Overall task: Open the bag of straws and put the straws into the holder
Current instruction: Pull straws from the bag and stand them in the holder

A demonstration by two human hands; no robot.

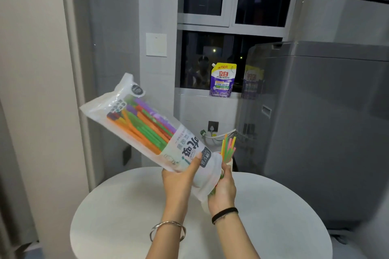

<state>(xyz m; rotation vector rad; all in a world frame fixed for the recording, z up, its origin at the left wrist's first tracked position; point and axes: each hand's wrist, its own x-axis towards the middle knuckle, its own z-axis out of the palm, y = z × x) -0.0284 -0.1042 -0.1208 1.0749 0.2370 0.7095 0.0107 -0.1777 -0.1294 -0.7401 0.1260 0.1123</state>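
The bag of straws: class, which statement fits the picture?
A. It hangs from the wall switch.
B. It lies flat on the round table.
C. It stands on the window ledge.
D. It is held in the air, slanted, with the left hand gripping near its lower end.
D: the left hand grips the bag of straws near its lower end, and the bag slants up to the left, clear of the round table.

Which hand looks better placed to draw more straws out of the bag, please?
Right, probably. The right hand sits at the lower end of the bag, gripping loose straws; the left hand is busy holding the bag tilted.
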